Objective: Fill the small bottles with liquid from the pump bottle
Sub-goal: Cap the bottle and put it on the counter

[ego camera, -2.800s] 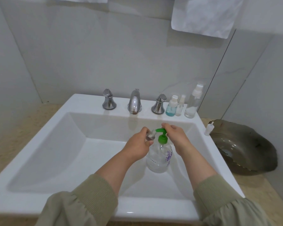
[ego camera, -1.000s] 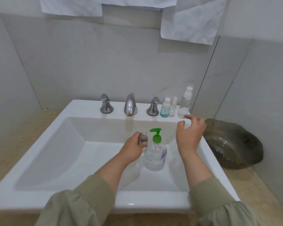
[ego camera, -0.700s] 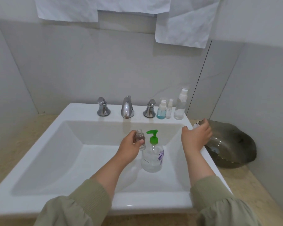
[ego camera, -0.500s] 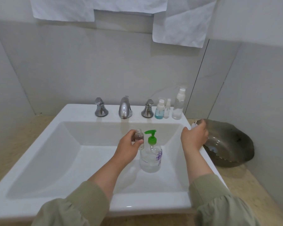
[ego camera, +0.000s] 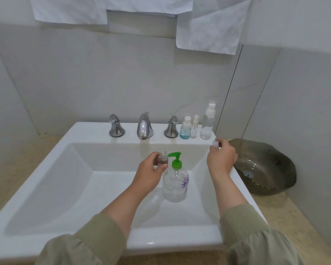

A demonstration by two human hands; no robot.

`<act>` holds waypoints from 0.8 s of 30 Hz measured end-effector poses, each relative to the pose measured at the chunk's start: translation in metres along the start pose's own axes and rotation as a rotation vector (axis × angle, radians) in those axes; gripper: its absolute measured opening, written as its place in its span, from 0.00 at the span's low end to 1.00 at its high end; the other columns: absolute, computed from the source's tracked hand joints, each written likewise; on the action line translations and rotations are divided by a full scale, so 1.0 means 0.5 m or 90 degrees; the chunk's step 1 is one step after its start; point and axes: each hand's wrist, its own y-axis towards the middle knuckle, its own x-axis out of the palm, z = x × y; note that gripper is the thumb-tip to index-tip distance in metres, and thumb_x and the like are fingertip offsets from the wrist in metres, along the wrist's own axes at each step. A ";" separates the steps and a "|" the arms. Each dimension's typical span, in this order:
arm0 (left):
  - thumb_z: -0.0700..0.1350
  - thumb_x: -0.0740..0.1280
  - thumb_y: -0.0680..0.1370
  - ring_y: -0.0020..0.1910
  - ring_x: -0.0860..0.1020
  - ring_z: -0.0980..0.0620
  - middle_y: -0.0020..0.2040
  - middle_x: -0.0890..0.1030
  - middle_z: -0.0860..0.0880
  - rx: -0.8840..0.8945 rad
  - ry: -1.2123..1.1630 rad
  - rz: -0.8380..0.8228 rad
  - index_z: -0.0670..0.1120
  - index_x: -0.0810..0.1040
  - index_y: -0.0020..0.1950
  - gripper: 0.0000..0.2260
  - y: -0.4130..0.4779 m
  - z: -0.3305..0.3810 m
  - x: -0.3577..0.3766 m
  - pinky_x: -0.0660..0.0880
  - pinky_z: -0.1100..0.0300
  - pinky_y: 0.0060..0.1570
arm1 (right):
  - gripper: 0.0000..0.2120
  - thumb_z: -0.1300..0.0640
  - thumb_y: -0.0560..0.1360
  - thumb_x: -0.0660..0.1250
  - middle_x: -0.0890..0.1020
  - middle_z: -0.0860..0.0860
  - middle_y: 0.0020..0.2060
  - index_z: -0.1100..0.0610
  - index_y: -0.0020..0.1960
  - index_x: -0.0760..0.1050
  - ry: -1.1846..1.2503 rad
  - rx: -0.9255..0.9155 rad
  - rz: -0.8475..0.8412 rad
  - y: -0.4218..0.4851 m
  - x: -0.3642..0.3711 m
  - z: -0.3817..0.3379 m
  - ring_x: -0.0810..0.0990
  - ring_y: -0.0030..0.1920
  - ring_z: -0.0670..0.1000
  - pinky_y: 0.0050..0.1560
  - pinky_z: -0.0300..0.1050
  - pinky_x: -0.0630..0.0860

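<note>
A clear pump bottle (ego camera: 175, 185) with a green pump head stands in the white sink basin (ego camera: 69, 180). My left hand (ego camera: 151, 171) holds a small clear uncapped bottle (ego camera: 163, 162) upright just left of the pump. My right hand (ego camera: 221, 157) is at the sink's right rim and pinches a small white cap (ego camera: 215, 144). On the back ledge stand three more small bottles: a blue-filled one (ego camera: 185, 128), a slim clear one (ego camera: 194, 127) and a taller clear one (ego camera: 207, 122), all capped.
A chrome faucet (ego camera: 144, 126) with two handles sits on the back ledge. A dark glass bowl (ego camera: 264, 167) lies on the beige counter to the right of the sink. White towels (ego camera: 206, 22) hang on the wall above.
My right hand left the pump head, reached to the sink's right rim and picked up the white cap. My left hand drew the small bottle away from the nozzle and holds it upright.
</note>
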 end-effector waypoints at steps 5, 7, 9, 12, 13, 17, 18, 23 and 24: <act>0.38 0.69 0.74 0.46 0.76 0.59 0.45 0.78 0.56 -0.003 -0.005 0.006 0.50 0.75 0.51 0.10 0.001 0.006 -0.007 0.68 0.74 0.44 | 0.15 0.64 0.75 0.66 0.80 0.51 0.48 0.55 0.60 0.77 0.232 -0.031 -0.194 -0.041 -0.002 -0.044 0.80 0.47 0.50 0.52 0.38 0.73; 0.38 0.69 0.74 0.46 0.76 0.58 0.45 0.79 0.56 -0.003 -0.010 0.003 0.50 0.75 0.51 0.10 0.001 0.010 -0.009 0.69 0.73 0.45 | 0.15 0.65 0.74 0.67 0.76 0.52 0.39 0.54 0.59 0.75 0.311 0.019 -0.282 -0.055 0.002 -0.060 0.78 0.32 0.49 0.44 0.42 0.78; 0.38 0.70 0.73 0.45 0.77 0.59 0.44 0.80 0.56 -0.001 -0.013 -0.007 0.51 0.76 0.49 0.10 -0.001 0.013 -0.011 0.70 0.72 0.44 | 0.13 0.67 0.72 0.69 0.74 0.56 0.37 0.57 0.54 0.72 0.375 0.081 -0.341 -0.064 0.006 -0.068 0.75 0.25 0.48 0.36 0.44 0.79; 0.38 0.72 0.71 0.41 0.77 0.60 0.41 0.80 0.57 0.000 -0.009 -0.039 0.53 0.76 0.44 0.10 -0.004 0.017 -0.011 0.71 0.73 0.43 | 0.08 0.69 0.71 0.70 0.74 0.55 0.33 0.60 0.45 0.73 0.445 0.128 -0.369 -0.064 0.004 -0.070 0.71 0.24 0.48 0.32 0.42 0.72; 0.38 0.72 0.71 0.41 0.77 0.60 0.41 0.80 0.56 -0.001 -0.009 -0.052 0.52 0.77 0.44 0.10 -0.004 0.017 -0.011 0.71 0.72 0.43 | 0.07 0.70 0.71 0.69 0.73 0.55 0.32 0.60 0.44 0.75 0.465 0.133 -0.380 -0.062 0.002 -0.069 0.71 0.25 0.48 0.33 0.42 0.71; 0.39 0.73 0.70 0.42 0.77 0.56 0.43 0.81 0.51 -0.009 -0.012 -0.093 0.47 0.80 0.47 0.08 -0.005 0.016 -0.007 0.73 0.66 0.47 | 0.10 0.72 0.75 0.62 0.73 0.55 0.31 0.60 0.46 0.77 0.515 0.112 -0.426 -0.064 -0.001 -0.070 0.71 0.29 0.49 0.34 0.40 0.71; 0.39 0.73 0.71 0.42 0.77 0.55 0.44 0.81 0.51 -0.010 -0.012 -0.099 0.46 0.80 0.48 0.08 -0.005 0.015 -0.006 0.73 0.66 0.47 | 0.11 0.73 0.75 0.62 0.76 0.54 0.32 0.59 0.48 0.76 0.520 0.105 -0.429 -0.065 -0.002 -0.072 0.71 0.29 0.49 0.34 0.39 0.71; 0.39 0.71 0.73 0.43 0.76 0.56 0.46 0.81 0.50 -0.017 -0.004 -0.110 0.44 0.81 0.53 0.10 -0.001 0.007 -0.006 0.73 0.67 0.47 | 0.11 0.74 0.72 0.65 0.80 0.55 0.37 0.59 0.46 0.77 0.496 0.050 -0.397 -0.060 -0.013 -0.075 0.73 0.30 0.48 0.34 0.38 0.72; 0.39 0.70 0.73 0.43 0.76 0.56 0.46 0.81 0.50 -0.017 -0.002 -0.114 0.44 0.81 0.54 0.10 -0.001 0.007 -0.006 0.72 0.67 0.47 | 0.11 0.73 0.72 0.65 0.80 0.55 0.37 0.58 0.46 0.78 0.483 0.031 -0.392 -0.060 -0.014 -0.075 0.73 0.30 0.47 0.34 0.38 0.72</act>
